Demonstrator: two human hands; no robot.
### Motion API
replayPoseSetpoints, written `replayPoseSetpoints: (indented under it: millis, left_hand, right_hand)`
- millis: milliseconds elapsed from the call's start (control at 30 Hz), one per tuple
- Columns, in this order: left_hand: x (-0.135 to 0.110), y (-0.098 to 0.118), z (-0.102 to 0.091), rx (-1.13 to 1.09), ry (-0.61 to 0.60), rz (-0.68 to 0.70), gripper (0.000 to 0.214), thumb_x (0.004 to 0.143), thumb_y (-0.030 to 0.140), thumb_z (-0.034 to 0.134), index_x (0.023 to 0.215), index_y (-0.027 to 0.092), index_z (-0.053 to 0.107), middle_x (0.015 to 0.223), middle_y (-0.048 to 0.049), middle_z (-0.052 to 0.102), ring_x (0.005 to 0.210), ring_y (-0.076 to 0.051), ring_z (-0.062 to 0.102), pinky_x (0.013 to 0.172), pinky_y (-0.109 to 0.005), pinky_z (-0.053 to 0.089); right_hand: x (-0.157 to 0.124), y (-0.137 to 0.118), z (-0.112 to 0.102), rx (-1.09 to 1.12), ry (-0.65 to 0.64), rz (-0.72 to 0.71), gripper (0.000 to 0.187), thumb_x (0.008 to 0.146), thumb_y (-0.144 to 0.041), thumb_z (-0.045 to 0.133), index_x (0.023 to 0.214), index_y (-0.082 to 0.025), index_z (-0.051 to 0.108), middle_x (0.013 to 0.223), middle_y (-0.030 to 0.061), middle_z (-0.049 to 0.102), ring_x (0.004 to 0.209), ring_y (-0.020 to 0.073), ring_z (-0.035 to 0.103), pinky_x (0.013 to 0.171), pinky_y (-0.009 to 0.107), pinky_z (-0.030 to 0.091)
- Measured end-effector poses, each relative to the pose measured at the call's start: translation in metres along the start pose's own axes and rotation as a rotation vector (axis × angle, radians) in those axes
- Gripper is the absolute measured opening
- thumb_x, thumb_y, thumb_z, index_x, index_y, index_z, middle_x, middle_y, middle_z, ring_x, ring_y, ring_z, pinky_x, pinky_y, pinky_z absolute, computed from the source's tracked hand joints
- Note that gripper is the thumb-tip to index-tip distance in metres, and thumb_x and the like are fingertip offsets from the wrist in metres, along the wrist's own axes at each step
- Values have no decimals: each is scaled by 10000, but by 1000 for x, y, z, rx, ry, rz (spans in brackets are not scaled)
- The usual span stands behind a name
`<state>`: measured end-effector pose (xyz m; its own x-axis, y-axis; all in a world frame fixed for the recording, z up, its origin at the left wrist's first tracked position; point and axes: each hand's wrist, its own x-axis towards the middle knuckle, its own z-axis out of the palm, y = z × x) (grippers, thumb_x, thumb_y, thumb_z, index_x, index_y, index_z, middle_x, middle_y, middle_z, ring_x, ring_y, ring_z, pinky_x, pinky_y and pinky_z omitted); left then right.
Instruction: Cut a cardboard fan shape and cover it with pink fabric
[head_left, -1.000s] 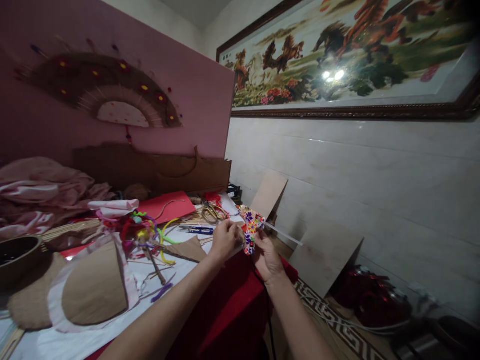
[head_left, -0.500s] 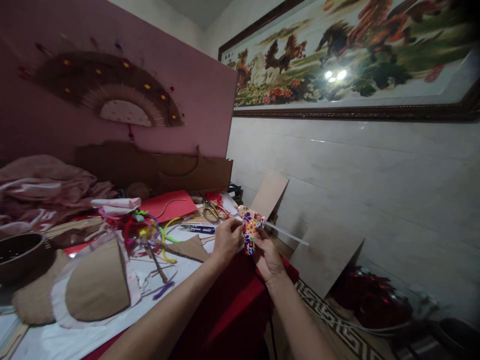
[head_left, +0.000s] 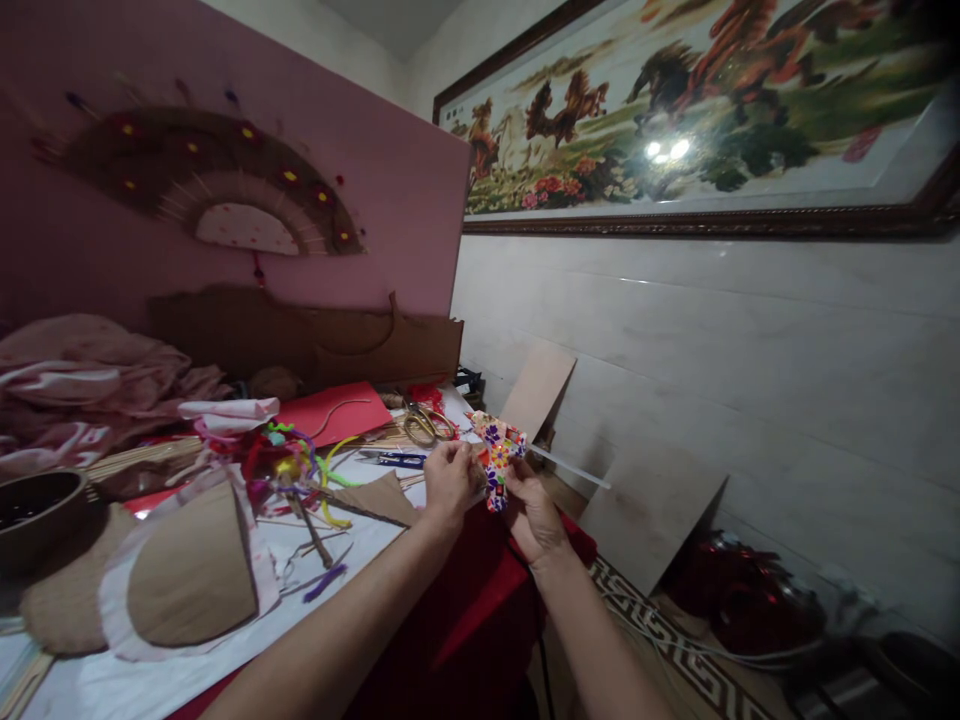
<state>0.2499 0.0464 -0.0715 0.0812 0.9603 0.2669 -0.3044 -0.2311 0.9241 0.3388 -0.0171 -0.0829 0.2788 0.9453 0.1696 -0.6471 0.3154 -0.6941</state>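
Observation:
A small floral-patterned piece (head_left: 496, 462), cloth by its look, with purple, yellow and orange flowers, is held over the red-draped front edge of the table. My right hand (head_left: 535, 518) grips its lower right side between thumb and fingers. Just left of it, my left hand (head_left: 448, 484) is closed in a pinch, its fingertips beside the piece's left edge. Whatever those fingers hold is too small or hidden to make out. A white strip (head_left: 571, 466) sticks out to the right behind the piece.
Blue-handled snips (head_left: 397, 459) and gold-handled scissors (head_left: 424, 424) lie beyond my left hand. Left of it are a cardboard half-round (head_left: 193, 575), coloured pipe cleaners (head_left: 330, 468) and a dark bowl (head_left: 41, 505). A fan-shaped decoration (head_left: 247, 228) hangs on the pink board.
My left hand has drawn slightly left, away from the floral piece, its fingers still pinched. My right hand keeps its grip almost in place. The whole view has shifted a little.

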Motion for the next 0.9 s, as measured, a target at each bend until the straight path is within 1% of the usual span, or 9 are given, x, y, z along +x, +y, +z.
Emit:
replayPoseSetpoints:
  millis: [133, 233, 300, 433, 533, 700, 800, 900]
  left_hand:
    - [1, 4, -2, -5, 21, 17, 267, 685, 399, 588, 562, 164, 556, 460, 42, 474, 407, -79, 398, 422, -206, 331]
    - [-2, 7, 0, -2, 4, 35, 206, 645, 338, 633, 553, 158, 594, 500, 24, 537, 487, -96, 461, 490, -216, 375]
    - [-3, 7, 2, -3, -12, 30, 162, 614, 310, 658, 584, 152, 633, 529, 11, 584, 517, -110, 497, 521, -229, 398]
    - [-4, 5, 3, 2, -4, 20, 137, 590, 281, 666, 621, 148, 675, 562, -7, 638, 536, -128, 533, 552, -250, 421]
    - [-5, 4, 1, 15, 11, 35, 141, 608, 293, 655, 625, 154, 678, 563, -2, 634, 535, -127, 530, 547, -247, 415]
    - [-9, 3, 4, 40, 53, 80, 135, 640, 297, 630, 633, 163, 648, 609, 1, 621, 606, -135, 542, 585, -242, 421]
    - [-11, 1, 6, 43, 87, 73, 164, 668, 316, 596, 596, 169, 583, 559, 24, 561, 550, -118, 504, 555, -234, 413]
    - [-7, -2, 4, 53, 121, 57, 193, 688, 339, 563, 584, 177, 546, 514, 40, 504, 493, -108, 467, 500, -227, 388]
  right_hand:
    - [2, 2, -4, 17, 6, 11, 256, 651, -177, 755, 883, -231, 661, 837, -14, 712, 802, 178, 659, 796, 346, 511]
    - [3, 2, -4, 15, 38, 2, 266, 619, -156, 769, 857, -220, 667, 846, -12, 714, 773, 165, 658, 789, 328, 512]
    - [2, 1, -3, 9, 50, -5, 281, 598, -146, 779, 849, -213, 672, 861, -8, 715, 764, 161, 655, 782, 318, 513]
    - [1, 1, 0, -5, 39, -4, 300, 593, -139, 779, 865, -210, 675, 896, -2, 717, 795, 171, 655, 793, 326, 512]
    - [0, 1, -1, -19, 22, -7, 294, 620, -147, 764, 891, -216, 673, 912, 3, 716, 859, 189, 653, 804, 338, 511]
    - [0, 2, 0, -38, -30, -10, 324, 647, -168, 753, 953, -219, 663, 936, 9, 712, 912, 202, 644, 835, 353, 503]
    - [0, 1, 1, -41, -44, 1, 334, 657, -168, 748, 975, -212, 657, 944, 15, 710, 911, 199, 642, 842, 346, 498]
    - [0, 1, 1, -23, -27, 8, 304, 655, -158, 746, 940, -213, 654, 902, 2, 713, 857, 184, 649, 820, 333, 505]
